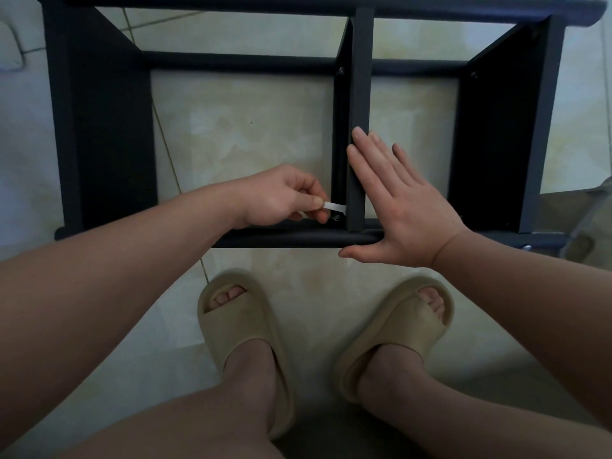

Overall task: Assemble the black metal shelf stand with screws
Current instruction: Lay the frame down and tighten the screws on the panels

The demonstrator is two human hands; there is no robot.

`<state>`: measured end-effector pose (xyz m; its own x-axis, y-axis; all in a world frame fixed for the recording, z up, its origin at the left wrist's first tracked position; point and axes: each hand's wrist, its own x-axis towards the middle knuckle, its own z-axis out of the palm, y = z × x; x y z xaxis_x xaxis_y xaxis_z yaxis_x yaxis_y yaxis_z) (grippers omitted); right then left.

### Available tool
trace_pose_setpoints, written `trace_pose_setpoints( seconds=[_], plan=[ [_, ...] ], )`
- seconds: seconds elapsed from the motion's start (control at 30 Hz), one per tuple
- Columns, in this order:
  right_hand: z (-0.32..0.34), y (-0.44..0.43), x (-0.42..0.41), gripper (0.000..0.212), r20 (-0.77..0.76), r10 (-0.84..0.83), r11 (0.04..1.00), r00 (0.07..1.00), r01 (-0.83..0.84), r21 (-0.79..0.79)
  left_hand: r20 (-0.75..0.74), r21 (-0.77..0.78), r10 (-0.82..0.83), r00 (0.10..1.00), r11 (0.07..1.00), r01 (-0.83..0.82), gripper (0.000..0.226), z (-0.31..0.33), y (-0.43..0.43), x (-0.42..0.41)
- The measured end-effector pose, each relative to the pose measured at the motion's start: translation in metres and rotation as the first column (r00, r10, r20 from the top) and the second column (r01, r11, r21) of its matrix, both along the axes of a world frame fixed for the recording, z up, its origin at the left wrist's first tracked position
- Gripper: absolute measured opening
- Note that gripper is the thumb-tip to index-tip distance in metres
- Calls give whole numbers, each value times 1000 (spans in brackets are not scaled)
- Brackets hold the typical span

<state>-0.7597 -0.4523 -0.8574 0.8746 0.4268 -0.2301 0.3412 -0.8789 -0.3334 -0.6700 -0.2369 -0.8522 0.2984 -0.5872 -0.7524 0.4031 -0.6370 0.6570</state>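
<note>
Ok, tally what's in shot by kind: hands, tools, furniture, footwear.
Hands: 2, left hand and right hand
Tools: 1, silver flat tool
Furniture: 1, black shelf stand
Footwear: 2, beige slippers
Total: 6

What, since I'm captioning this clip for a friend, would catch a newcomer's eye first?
The black metal shelf stand fills the upper half, over pale floor tiles. At its near rail the left hand pinches a small silver wrench at a screw beside the centre upright, while the right hand presses flat against that upright. Below sit two beige slippers.
</note>
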Motion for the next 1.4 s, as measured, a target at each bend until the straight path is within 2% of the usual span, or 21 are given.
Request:
trace_pose_setpoints(
  seconds=[0.33, 0.67, 0.87, 1.03, 1.13, 1.2, 1.3, 1.4],
  plan=[
    [1, 0, 0, 122, -6, 2, 1000, 1000, -2, -9, 23, -4, -86, 996, 996, 86, 9, -2, 2, -5],
    [2, 1, 0, 123, -18, -5, 1000, 1000, 5, -14, 74, 12, -166, 983, 986, 165, 16, -6, 1, -8],
    [2, 1, -1, 123, -17, -5, 1000, 1000, 4, -3, 163, 144, -213, 963, 971, 191, 18, -10, -1, -7],
    [13, 1, 1, 130, -118, 20, 998, 993, -26, -57, 277, 353, -321, 906, 911, 215, 18, 10, 6, 7],
    [30, -4, 9, 131, -198, 51, 994, 979, -68, -83, 387, 434, -343, 856, 887, 159, 18, 36, 14, 31],
    [44, -12, 21, 122, -192, 36, 994, 981, -54, -91, 502, 437, -329, 800, 895, 95, 16, 53, 14, 51],
    [62, -27, 51, 102, -110, -103, 992, 989, 94, -87, 664, 420, -324, 674, 907, 22, 10, 75, 2, 82],
    [70, -39, 89, 82, -49, -208, 973, 977, 202, -110, 761, 428, -364, 537, 904, 6, 11, 89, -20, 110]
  ],
)
